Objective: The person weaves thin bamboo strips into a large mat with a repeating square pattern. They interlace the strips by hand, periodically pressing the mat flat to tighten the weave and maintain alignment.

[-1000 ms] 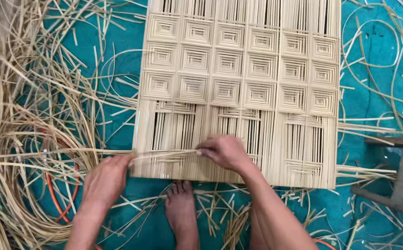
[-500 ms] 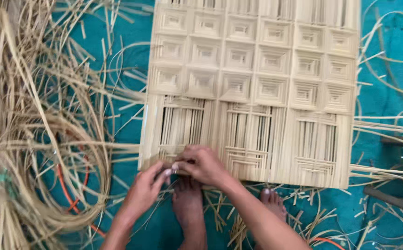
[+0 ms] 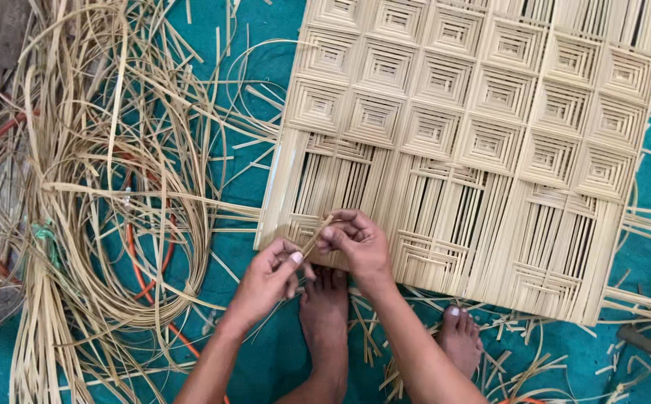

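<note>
We pinch a thin cane strip [image 3: 316,233] between our left hand [image 3: 269,278] and right hand [image 3: 359,243] at the woven mat's [image 3: 483,142] near left corner. The mat's upper rows of squares look finished; its near row remains mostly open strands.

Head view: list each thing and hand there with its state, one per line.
Pale woven cane mat: flat on the teal floor, lower rows unfinished.
Thin cane strip: pinched between both hands.
Left hand: grip shut on strip.
Right hand: grip shut on strip.
Loose cane bundle: coiled, tangled.
</note>
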